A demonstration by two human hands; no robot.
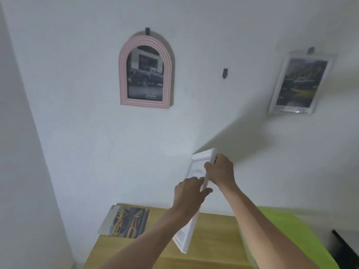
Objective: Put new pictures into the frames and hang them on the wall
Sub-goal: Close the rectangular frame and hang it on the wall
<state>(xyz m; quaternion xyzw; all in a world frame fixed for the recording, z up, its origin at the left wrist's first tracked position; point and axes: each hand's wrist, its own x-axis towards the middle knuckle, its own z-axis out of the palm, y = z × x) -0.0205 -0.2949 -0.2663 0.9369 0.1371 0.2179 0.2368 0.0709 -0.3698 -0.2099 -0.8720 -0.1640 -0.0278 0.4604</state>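
Observation:
I hold a white rectangular picture frame (pixel 201 158) upright and tilted in front of the wall, above the table. My left hand (pixel 189 197) grips its middle from the front. My right hand (pixel 220 169) grips its upper right edge, thumb on the front. A print with faint writing shows inside the frame. An empty black wall hook (pixel 225 73) sits above it. A pink arched frame (pixel 146 71) with a dark truck picture hangs at the left. A clear frame (pixel 300 83) with a landscape picture hangs at the right.
A wooden table (pixel 213 237) stands below against the wall. On its left end lie loose pictures (pixel 126 222) with yellow shapes. A green surface (pixel 287 230) adjoins the table at the right, and a dark object (pixel 345 247) sits at the far right edge.

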